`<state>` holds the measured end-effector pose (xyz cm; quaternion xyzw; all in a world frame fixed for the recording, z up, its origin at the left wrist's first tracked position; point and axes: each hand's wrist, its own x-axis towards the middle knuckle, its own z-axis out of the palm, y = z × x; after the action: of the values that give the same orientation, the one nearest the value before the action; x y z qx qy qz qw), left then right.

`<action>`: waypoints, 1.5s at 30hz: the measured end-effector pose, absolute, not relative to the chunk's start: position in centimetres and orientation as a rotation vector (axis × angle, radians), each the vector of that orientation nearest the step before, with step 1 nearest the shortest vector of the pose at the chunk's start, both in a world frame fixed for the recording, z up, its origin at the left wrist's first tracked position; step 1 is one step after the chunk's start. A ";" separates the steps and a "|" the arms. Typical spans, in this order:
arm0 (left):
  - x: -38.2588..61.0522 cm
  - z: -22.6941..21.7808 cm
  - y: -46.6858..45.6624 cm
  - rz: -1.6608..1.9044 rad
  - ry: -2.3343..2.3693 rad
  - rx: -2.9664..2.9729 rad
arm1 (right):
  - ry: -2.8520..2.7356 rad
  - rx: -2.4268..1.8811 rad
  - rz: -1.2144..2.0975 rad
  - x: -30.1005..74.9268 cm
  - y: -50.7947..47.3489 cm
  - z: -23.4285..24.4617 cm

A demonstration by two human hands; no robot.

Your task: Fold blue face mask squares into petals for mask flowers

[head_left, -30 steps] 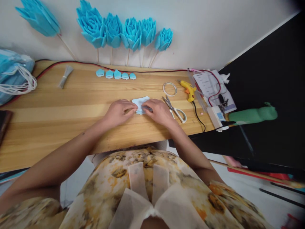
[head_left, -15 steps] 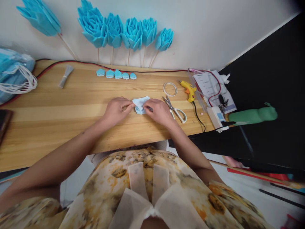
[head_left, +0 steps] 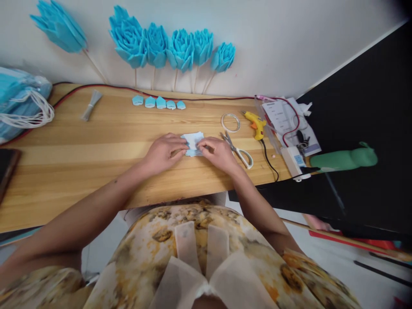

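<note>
A small stack of pale blue cloth-like pieces (head_left: 193, 139) lies on the wooden table in front of me. My left hand (head_left: 165, 152) pinches the near left part of the top piece between thumb and fingers. At the opposite side, my right hand (head_left: 218, 153) has its thumb and fingertips closed on the right edge. The near edge of the top piece looks slightly turned up, and more layers show beneath it. Scissors with white handles (head_left: 243, 156) lie just to the right of my right hand.
Behind the stack is a row of folded blue pieces (head_left: 161, 102). Blue flowers on sticks (head_left: 180, 49) lean on the wall. To the right are a tape roll (head_left: 231, 122), a yellow glue gun (head_left: 255, 124), a power strip (head_left: 294, 162) and a green bottle (head_left: 344, 159).
My left hand has come further over the stack and now grips its near left part. The top piece lies flatter than before. The whole view has shifted slightly.
</note>
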<state>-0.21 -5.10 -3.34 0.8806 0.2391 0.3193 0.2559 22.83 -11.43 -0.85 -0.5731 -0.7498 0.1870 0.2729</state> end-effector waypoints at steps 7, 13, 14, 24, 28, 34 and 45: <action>-0.3 -3.6 -5.1 0.813 0.647 2.482 | -2.174 -1.487 0.267 23.4 -8.9 0.7; -0.2 -3.3 -5.3 0.730 0.619 2.557 | -2.353 -1.394 0.471 22.8 -4.7 -0.2; -0.2 -3.3 -5.3 0.725 0.616 2.561 | -2.383 -1.360 0.513 22.8 -4.1 -0.4; -0.1 -3.0 -5.3 0.630 0.564 2.594 | -2.151 -1.221 0.686 23.4 -4.0 0.0; -0.1 -3.1 -5.3 0.627 0.576 2.557 | -1.847 -1.385 0.544 24.2 -5.4 1.6; -0.7 -1.9 -4.8 0.859 0.740 2.294 | -1.845 -1.447 0.427 23.9 -8.1 3.9; 1.6 1.4 -5.4 0.727 0.779 1.921 | -2.107 -1.347 0.323 20.6 -10.1 4.8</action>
<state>1.64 -5.39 1.44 0.7786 0.3158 0.2947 0.4552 20.60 -10.10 4.79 -0.5086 -0.7959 0.1221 0.3049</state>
